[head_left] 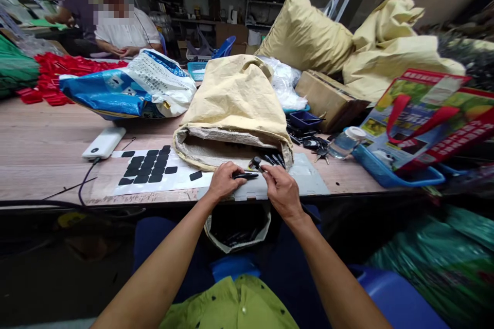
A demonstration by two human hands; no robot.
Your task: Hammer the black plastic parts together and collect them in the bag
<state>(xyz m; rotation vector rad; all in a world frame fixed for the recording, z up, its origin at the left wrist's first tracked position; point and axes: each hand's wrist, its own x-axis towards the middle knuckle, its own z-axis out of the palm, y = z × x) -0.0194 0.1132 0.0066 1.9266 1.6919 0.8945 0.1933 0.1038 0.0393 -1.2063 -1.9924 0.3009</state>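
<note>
Head: left hand, pen near table edge

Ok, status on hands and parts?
Left hand holding slim black piece. Right hand pinching small dark-headed part. Open cloth sack close ahead, mouth toward hands.

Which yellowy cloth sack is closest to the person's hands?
The front sack, lying with its open mouth just beyond the left hand and right hand. The other two, a plump sack and a crumpled sack, sit farther back to the right.

Your bare left hand and bare right hand face each other, apart, fingers curled, both bare forearms angled inward.
</note>
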